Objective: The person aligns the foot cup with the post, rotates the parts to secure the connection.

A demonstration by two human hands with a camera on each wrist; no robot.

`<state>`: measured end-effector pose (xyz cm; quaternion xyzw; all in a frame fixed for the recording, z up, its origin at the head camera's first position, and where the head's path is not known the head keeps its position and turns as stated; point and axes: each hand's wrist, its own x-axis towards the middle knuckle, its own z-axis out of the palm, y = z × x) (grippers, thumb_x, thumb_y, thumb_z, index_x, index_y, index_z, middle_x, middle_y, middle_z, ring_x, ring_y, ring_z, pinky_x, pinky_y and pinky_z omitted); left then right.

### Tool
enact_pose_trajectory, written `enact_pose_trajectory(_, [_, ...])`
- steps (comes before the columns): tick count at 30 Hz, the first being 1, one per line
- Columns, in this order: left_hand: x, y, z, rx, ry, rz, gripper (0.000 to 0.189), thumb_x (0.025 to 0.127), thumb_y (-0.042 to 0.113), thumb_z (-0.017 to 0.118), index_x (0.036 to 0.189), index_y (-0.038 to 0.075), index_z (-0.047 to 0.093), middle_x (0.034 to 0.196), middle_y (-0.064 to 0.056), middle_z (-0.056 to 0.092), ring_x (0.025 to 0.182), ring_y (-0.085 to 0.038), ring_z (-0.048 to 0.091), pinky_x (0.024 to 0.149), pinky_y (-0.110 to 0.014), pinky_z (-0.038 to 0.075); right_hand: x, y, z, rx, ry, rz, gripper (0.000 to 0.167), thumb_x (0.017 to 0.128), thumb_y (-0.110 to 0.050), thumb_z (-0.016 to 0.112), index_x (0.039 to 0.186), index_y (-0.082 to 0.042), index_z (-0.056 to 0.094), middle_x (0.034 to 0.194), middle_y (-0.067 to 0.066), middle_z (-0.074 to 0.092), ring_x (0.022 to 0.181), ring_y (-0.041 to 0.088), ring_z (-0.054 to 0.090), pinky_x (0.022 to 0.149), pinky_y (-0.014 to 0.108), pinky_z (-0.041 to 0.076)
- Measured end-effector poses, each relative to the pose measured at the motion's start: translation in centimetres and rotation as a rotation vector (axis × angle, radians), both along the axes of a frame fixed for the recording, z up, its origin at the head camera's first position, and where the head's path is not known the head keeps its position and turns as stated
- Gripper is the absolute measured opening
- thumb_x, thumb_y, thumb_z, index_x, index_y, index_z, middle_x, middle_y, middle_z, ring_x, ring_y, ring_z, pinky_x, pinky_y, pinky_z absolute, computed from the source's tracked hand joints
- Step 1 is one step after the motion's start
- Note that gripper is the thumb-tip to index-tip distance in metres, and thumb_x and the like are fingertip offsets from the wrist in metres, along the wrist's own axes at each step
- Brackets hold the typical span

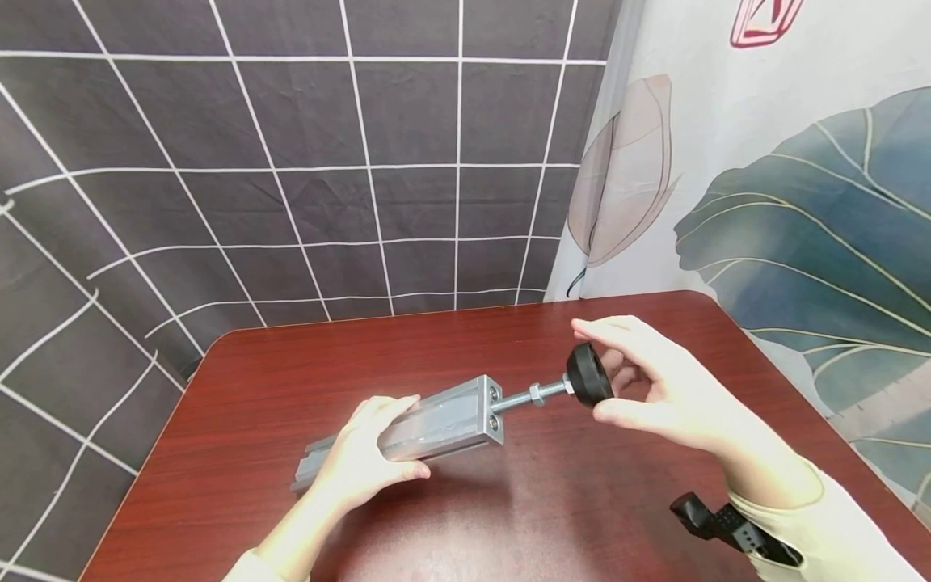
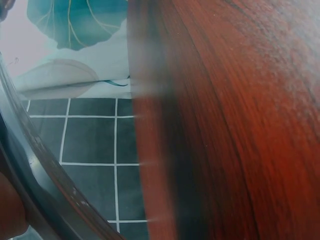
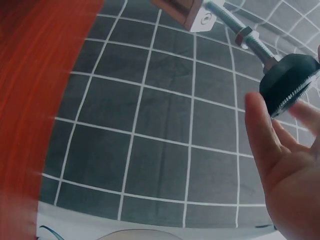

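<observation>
A silver aluminium profile [image 1: 440,420] lies tilted in my left hand [image 1: 364,453], which grips it across the middle with the thumb along its near side. From the profile's right end plate projects a threaded rod [image 1: 515,400] with a nut [image 1: 537,394] on it. The rod ends in a black round levelling foot [image 1: 589,376]. My right hand [image 1: 658,384] spreads around that foot, thumb tip at its lower edge and index finger reaching past the upper edge. In the right wrist view, the thumb [image 3: 257,120] stands right beside the foot's ridged rim.
The dark red wooden table [image 1: 553,501] stretches beneath both hands. A grey gridded curtain [image 1: 407,113] hangs behind it, and a white leaf-patterned curtain [image 1: 655,48] hangs to the right. A black strap device [image 1: 735,529] sits on my right wrist.
</observation>
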<state>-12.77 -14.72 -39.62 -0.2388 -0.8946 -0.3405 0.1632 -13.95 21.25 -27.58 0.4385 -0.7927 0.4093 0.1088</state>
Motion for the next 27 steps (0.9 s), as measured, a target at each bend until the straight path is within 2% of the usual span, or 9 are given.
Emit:
enact_pose_trajectory(4, [0.0, -0.1, 0.0, 0.018, -0.005, 0.005, 0.082, 0.053, 0.037, 0.088, 0.127, 0.021, 0.058, 0.112, 0.005, 0.056, 0.105, -0.014, 0.050, 0.082, -0.036, 0.044, -0.1, 0.4, 0.2, -0.030, -0.052, 0.180, 0.088, 0.071, -0.018, 0.082, 0.140, 0.006, 0.034, 0.135, 0.012, 0.036, 0.089, 0.013, 0.060, 0.077, 0.022, 0.050])
enact_pose_trajectory(6, [0.0, -0.1, 0.0, 0.017, -0.012, 0.001, 0.082, 0.053, 0.036, 0.089, 0.127, 0.021, 0.057, 0.113, 0.005, 0.055, 0.106, -0.013, 0.049, 0.083, -0.036, 0.044, 0.0, 0.5, 0.3, -0.008, -0.052, 0.200, 0.084, 0.071, -0.012, 0.082, 0.139, 0.006, 0.036, 0.136, 0.011, 0.036, 0.089, 0.013, 0.060, 0.077, 0.022, 0.050])
enact_pose_trajectory(9, [0.0, 0.0, 0.1, 0.012, -0.027, -0.016, 0.082, 0.054, 0.037, 0.088, 0.128, 0.022, 0.057, 0.114, 0.007, 0.054, 0.106, -0.013, 0.048, 0.083, -0.036, 0.044, 0.1, 0.4, 0.3, 0.012, -0.046, 0.167, 0.078, 0.068, -0.001, 0.081, 0.136, 0.001, 0.044, 0.130, 0.006, 0.042, 0.083, 0.010, 0.061, 0.071, 0.022, 0.052])
enact_pose_trajectory(12, [0.1, 0.1, 0.1, 0.011, -0.035, -0.037, 0.082, 0.055, 0.037, 0.088, 0.128, 0.020, 0.056, 0.114, 0.007, 0.054, 0.107, -0.013, 0.048, 0.084, -0.035, 0.044, 0.1, 0.2, 0.1, -0.027, -0.043, 0.158, 0.080, 0.065, 0.002, 0.082, 0.136, -0.001, 0.046, 0.120, 0.006, 0.046, 0.078, 0.010, 0.059, 0.066, 0.022, 0.052])
enact_pose_trajectory(15, [0.2, 0.2, 0.1, 0.020, -0.038, -0.043, 0.082, 0.054, 0.035, 0.089, 0.128, 0.019, 0.057, 0.114, 0.007, 0.054, 0.107, -0.013, 0.048, 0.085, -0.035, 0.043, 0.1, 0.0, 0.0, -0.029, -0.013, 0.124, 0.079, 0.067, -0.005, 0.083, 0.136, -0.003, 0.047, 0.109, 0.004, 0.047, 0.079, 0.009, 0.056, 0.066, 0.021, 0.052])
enact_pose_trajectory(19, [0.3, 0.2, 0.0, 0.018, -0.052, -0.032, 0.082, 0.053, 0.036, 0.089, 0.127, 0.019, 0.057, 0.114, 0.007, 0.054, 0.107, -0.012, 0.047, 0.085, -0.035, 0.043, 0.1, -0.4, 0.3, 0.065, 0.101, -0.031, 0.074, 0.064, -0.025, 0.087, 0.129, -0.011, 0.056, 0.095, -0.007, 0.050, 0.079, 0.004, 0.050, 0.066, 0.016, 0.045])
enact_pose_trajectory(22, [0.5, 0.2, 0.1, 0.016, -0.065, -0.026, 0.082, 0.053, 0.037, 0.089, 0.127, 0.020, 0.057, 0.114, 0.007, 0.054, 0.107, -0.012, 0.047, 0.086, -0.036, 0.043, 0.1, -0.7, 0.4, 0.101, 0.151, -0.124, 0.068, 0.058, -0.026, 0.088, 0.118, -0.014, 0.059, 0.093, -0.012, 0.051, 0.077, 0.003, 0.048, 0.062, 0.017, 0.041])
enact_pose_trajectory(24, [0.5, 0.2, 0.1, 0.014, -0.067, -0.025, 0.082, 0.053, 0.038, 0.089, 0.126, 0.020, 0.058, 0.114, 0.008, 0.054, 0.107, -0.012, 0.047, 0.086, -0.036, 0.043, 0.1, -0.8, 0.3, 0.086, 0.132, -0.139, 0.067, 0.058, -0.021, 0.088, 0.118, -0.015, 0.058, 0.093, -0.013, 0.050, 0.073, 0.002, 0.048, 0.058, 0.016, 0.040])
enact_pose_trajectory(27, [0.5, 0.1, 0.1, 0.028, -0.069, -0.019, 0.082, 0.052, 0.037, 0.089, 0.126, 0.020, 0.058, 0.114, 0.008, 0.054, 0.107, -0.011, 0.047, 0.087, -0.036, 0.043, 0.0, -0.9, -0.1, 0.035, 0.134, -0.114, 0.059, 0.066, -0.024, 0.085, 0.118, -0.011, 0.059, 0.097, -0.007, 0.052, 0.065, 0.003, 0.045, 0.053, 0.015, 0.037])
